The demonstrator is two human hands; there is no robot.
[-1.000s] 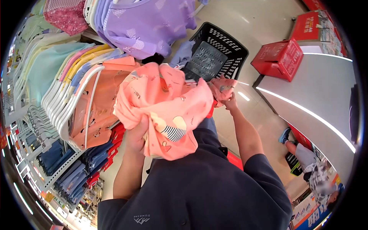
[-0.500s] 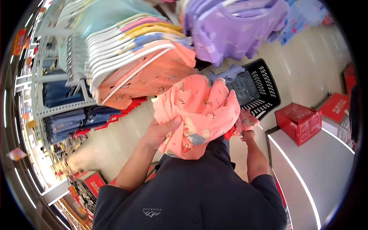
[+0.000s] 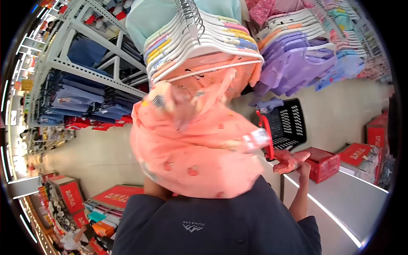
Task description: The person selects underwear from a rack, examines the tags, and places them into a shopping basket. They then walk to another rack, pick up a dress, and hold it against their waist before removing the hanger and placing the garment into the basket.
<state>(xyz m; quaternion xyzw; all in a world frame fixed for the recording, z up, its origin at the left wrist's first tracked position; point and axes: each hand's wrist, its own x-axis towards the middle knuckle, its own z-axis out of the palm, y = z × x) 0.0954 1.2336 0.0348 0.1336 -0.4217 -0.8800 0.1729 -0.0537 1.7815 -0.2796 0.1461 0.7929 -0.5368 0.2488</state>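
Observation:
A coral printed garment (image 3: 199, 157) spreads out in front of my chest, blurred by motion. My left hand is hidden behind or under it; only part of the left forearm (image 3: 156, 189) shows below the cloth. On the right, my right hand (image 3: 304, 168) is closed on a gathered part of coral fabric (image 3: 290, 160). A red hanger or strap (image 3: 267, 135) and a white tag (image 3: 256, 140) lie at the garment's right edge. Just beyond it hang coral clothes (image 3: 212, 70) on white hangers.
A black basket (image 3: 293, 121) stands on the floor at the right, with a lilac cloth (image 3: 268, 105) at its edge. Purple tops (image 3: 297, 68) hang behind it. A red box (image 3: 318, 163) sits on a white counter (image 3: 331, 204). Folded jeans (image 3: 80, 95) fill a shelf at the left.
The bundled coral garment has spread wider and shifted left, and my left hand has gone out of sight. My right hand has moved right and down. The hanging clothes now appear more directly ahead.

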